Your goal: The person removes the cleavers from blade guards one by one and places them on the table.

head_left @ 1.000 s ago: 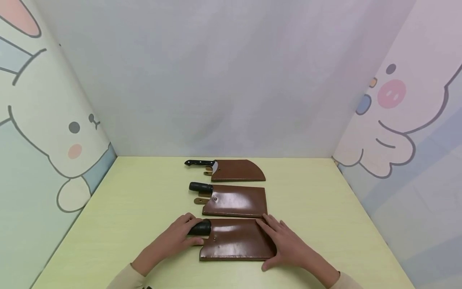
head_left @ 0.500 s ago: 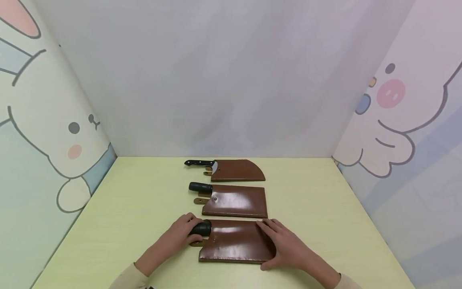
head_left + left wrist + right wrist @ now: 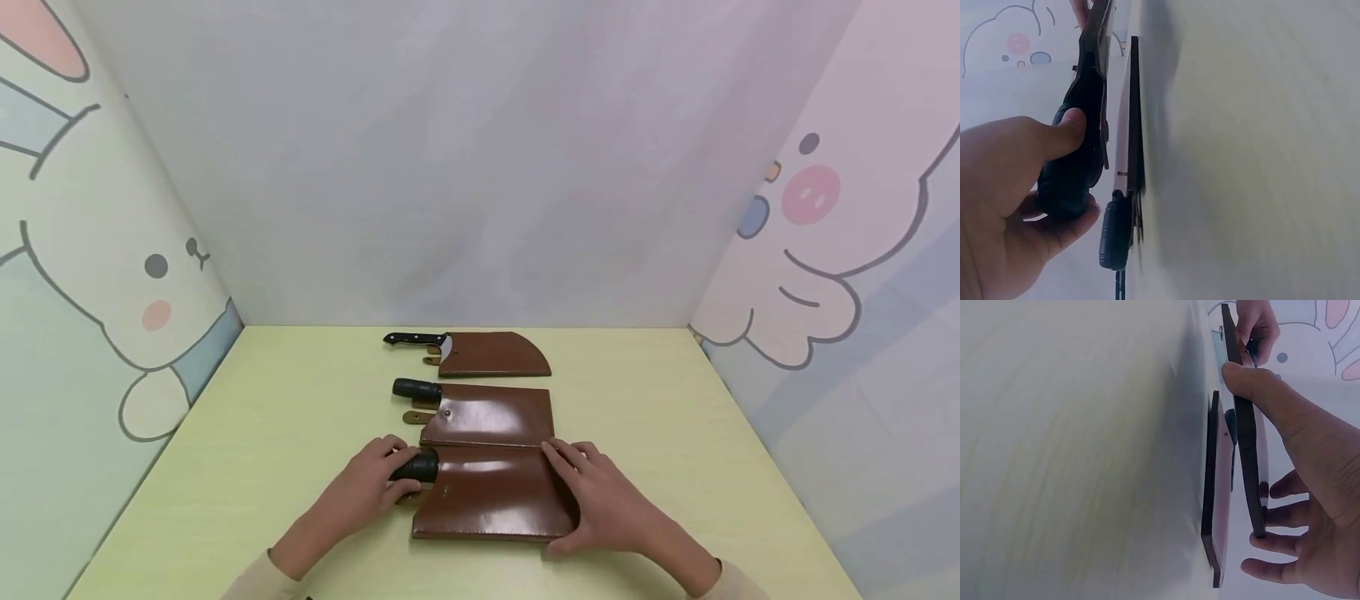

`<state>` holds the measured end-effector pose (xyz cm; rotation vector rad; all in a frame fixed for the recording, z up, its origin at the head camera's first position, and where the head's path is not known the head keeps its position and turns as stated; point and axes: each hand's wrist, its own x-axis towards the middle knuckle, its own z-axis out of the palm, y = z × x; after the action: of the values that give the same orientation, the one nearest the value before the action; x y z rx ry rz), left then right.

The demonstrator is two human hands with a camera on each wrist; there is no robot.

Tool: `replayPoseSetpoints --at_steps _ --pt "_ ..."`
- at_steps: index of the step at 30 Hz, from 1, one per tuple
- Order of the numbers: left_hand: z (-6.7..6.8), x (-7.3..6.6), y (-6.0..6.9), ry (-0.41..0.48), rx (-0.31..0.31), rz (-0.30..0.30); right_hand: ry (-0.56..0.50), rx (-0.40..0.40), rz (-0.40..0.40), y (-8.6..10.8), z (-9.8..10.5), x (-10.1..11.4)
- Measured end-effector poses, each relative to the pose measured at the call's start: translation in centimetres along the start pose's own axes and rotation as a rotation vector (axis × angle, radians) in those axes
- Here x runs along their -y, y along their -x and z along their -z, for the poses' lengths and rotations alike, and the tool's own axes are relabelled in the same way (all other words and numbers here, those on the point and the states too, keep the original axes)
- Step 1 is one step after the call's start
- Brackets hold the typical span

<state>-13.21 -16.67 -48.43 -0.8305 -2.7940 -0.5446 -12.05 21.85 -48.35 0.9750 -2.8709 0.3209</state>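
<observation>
A cleaver in a glossy brown sheath [image 3: 487, 496] is held level, nearest me, between both hands. My left hand [image 3: 360, 492] grips its black handle [image 3: 1063, 181], thumb on one side and fingers on the other in the left wrist view. My right hand [image 3: 611, 510] pinches the sheath's right end, with the thumb along its near edge [image 3: 1244, 431]. Both wrist views show a gap between this cleaver and the table. Just behind it lies a second sheathed cleaver [image 3: 495, 414] with a black handle. Part of the held handle is hidden under my left fingers.
Farther back lies a third knife in a brown sheath [image 3: 495, 354] with a curved end and a riveted black handle. All handles point left. The pale yellow table [image 3: 247, 433] meets a grey back wall [image 3: 465, 208] and side walls with cartoon animals.
Both hands have raised the nearest sheathed cleaver off the table and moved it slightly away from me; it now overlaps the second one's near edge in the head view.
</observation>
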Motion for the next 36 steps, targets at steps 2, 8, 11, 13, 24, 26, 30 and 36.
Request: replayPoseSetpoints --at_steps 2,8,11,13,24,26,30,36 --pt "0.3 -0.1 0.0 -0.006 -0.009 -0.002 0.019 -0.009 0.012 -0.1 0.3 0.0" --pt "1.1 -0.2 0.0 -0.004 -0.027 -0.001 0.035 -0.011 0.027 -0.3 1.2 0.2" --pt "1.6 -0.2 0.0 -0.01 -0.036 -0.012 0.037 -0.016 0.032 -0.4 1.6 0.2" --pt "2.0 -0.4 -0.1 -0.015 -0.042 -0.015 0.033 -0.02 0.038 -0.5 1.9 0.1" --pt "3.3 -0.6 -0.4 -0.042 -0.081 -0.009 -0.056 -0.034 0.036 -0.9 3.3 0.6" --pt "3.4 -0.5 -0.5 -0.044 -0.107 -0.012 -0.061 -0.05 0.041 -1.0 3.4 0.6" --pt "3.4 -0.4 -0.5 -0.045 -0.146 -0.013 -0.074 -0.071 0.048 -1.1 3.5 0.6" --pt "3.5 -0.2 -0.5 -0.047 -0.143 -0.008 -0.088 -0.069 0.048 -1.1 3.4 0.3"
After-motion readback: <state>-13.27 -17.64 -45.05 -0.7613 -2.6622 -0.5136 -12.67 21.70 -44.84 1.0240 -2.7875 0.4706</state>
